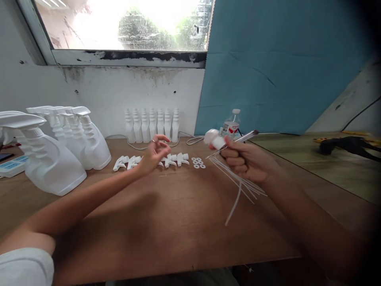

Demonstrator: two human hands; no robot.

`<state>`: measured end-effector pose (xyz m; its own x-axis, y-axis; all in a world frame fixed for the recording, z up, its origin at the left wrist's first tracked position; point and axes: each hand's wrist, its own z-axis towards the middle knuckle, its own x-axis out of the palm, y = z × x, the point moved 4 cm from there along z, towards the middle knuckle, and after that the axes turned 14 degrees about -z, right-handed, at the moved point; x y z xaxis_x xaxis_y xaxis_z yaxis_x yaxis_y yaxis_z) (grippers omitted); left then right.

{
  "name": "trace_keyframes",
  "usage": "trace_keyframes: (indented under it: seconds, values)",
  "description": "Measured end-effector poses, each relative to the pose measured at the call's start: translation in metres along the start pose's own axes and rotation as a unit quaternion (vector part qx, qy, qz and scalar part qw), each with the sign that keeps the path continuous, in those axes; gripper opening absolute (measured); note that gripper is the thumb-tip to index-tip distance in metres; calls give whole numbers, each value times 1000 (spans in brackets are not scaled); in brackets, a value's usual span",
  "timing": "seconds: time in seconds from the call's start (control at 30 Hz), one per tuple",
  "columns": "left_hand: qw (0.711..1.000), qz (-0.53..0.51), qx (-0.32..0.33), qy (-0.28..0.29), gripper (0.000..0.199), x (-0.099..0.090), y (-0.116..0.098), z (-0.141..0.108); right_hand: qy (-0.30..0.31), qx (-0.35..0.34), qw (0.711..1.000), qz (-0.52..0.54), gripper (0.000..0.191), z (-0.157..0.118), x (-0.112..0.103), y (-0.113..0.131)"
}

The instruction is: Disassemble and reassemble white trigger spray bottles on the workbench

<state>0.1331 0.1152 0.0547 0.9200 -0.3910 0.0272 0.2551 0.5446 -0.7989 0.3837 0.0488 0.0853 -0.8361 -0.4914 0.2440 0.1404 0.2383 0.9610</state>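
Observation:
My right hand [242, 158] grips a white spray head [218, 142] at the right of the table, with a thin metallic tool [247, 136] also in its grasp. Below it several thin clear tubes [235, 176] fan out on the table. My left hand [155, 153] hovers over a row of white spray heads [170, 160], fingers apart and bent, nothing visible in them. Between the two hands several white washers [197, 163] lie flat in a small group.
Large white spray bottles [56, 163] stand at the left beside a blue-white device [13, 166]. Slim white bottles [152, 126] line the wall. A labelled clear bottle [232, 124] stands behind my right hand. A black-yellow tool [348, 147] lies far right.

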Motion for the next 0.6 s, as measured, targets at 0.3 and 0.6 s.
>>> trace_keyframes:
  seconds: [0.3,0.6]
  values:
    - [992,-29,-88,81,38,51,-11,-92,133,192,961,-146,39,16,53,-71]
    - [965,-159,-210,6,27,42,18,-91,6,122,962,-243,50,28,15,-64]
